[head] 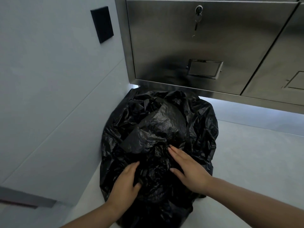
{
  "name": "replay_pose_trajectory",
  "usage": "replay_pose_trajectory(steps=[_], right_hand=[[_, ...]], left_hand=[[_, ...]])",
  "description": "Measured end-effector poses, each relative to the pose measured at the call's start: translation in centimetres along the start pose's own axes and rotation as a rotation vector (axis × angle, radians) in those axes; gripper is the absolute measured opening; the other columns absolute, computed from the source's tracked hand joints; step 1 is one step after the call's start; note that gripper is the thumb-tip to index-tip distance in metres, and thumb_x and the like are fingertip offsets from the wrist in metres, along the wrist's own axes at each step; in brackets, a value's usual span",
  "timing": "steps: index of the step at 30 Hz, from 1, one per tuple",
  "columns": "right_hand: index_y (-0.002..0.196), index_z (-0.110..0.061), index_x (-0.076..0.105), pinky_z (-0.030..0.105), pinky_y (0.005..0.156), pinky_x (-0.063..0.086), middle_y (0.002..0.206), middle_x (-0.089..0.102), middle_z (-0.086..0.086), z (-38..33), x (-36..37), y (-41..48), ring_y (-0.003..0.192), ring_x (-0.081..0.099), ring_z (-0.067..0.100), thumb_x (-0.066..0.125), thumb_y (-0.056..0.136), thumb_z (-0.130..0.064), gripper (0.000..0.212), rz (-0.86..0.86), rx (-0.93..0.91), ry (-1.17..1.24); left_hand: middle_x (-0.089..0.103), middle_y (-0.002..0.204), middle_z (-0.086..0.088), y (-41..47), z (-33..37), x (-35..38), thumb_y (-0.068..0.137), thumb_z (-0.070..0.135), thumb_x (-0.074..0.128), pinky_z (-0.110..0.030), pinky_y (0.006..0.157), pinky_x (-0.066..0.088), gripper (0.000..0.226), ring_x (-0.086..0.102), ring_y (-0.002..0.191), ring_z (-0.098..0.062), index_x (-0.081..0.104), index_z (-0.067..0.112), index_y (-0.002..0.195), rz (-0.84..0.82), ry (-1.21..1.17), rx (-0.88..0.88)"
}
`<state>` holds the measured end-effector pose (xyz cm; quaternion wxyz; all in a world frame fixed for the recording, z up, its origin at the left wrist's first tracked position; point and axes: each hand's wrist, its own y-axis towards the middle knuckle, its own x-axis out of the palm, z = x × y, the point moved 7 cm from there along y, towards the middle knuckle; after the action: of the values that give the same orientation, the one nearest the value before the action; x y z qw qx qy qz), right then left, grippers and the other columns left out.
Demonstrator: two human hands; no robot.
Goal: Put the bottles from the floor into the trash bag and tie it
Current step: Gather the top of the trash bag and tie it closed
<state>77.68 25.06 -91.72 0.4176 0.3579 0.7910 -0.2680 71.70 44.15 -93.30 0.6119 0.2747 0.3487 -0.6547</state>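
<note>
Black trash bag (158, 129) on the pale floor (246, 153), in the corner where the grey wall (49, 79) meets a stainless-steel cabinet (205, 46). The bag's far edge reaches just under the cabinet's lower edge, where a strip of light falls on the floor. Both hands lie on the crumpled plastic at the bag's near side. Left hand (126, 180): fingers together, thumb pressing into a fold. Right hand (189, 168): fingers flat and slightly apart, clamped on nothing. No bottles show; the bag's contents are hidden. A key (196, 22) hangs from the lock of the cabinet door, above an empty label holder (204, 68). A black plate (102, 24) is fixed to the wall. No legible writing anywhere.
</note>
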Motion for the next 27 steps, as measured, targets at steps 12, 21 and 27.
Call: replay_pose_trajectory(steps=[12, 21, 27], right_hand=[[0.144, -0.037, -0.015, 0.03, 0.114, 0.008, 0.154, -0.019, -0.019, -7.3, -4.9, -0.7, 0.142, -0.012, 0.004, 0.052, 0.077, -0.071, 0.101, 0.218, -0.211, 0.198], [0.134, -0.064, 0.007, 0.023, 0.111, 0.019, 0.153, 0.007, -0.023, -8.8, -5.5, 0.8, 0.139, 0.003, -0.008, 0.07, 0.058, -0.068, 0.099, 0.215, -0.152, 0.253], [0.126, -0.047, 0.046, 0.027, 0.097, 0.044, 0.121, 0.058, -0.017, -9.8, -5.4, 1.2, 0.113, 0.052, -0.005, 0.071, 0.072, -0.038, 0.06, 0.208, -0.214, 0.356]], left_hand=[[0.073, 0.095, 0.015, 1.4, 5.3, -9.1, 0.074, -0.009, 0.069, -0.01, 0.075, 0.05, 0.051, 0.067, 0.092, 0.0, 0.062, 0.041, 0.084, 0.261, -0.553, 0.063], [0.067, 0.086, 0.015, 0.8, 9.1, -10.7, 0.071, 0.001, 0.076, -0.009, 0.069, 0.05, 0.025, 0.068, 0.079, 0.0, 0.072, 0.025, 0.072, 0.268, -0.556, 0.158], [0.071, 0.083, 0.018, -0.3, 7.6, -10.8, 0.068, 0.014, 0.079, -0.007, 0.067, 0.047, 0.029, 0.066, 0.076, 0.004, 0.071, 0.041, 0.073, 0.328, -0.481, 0.143]])
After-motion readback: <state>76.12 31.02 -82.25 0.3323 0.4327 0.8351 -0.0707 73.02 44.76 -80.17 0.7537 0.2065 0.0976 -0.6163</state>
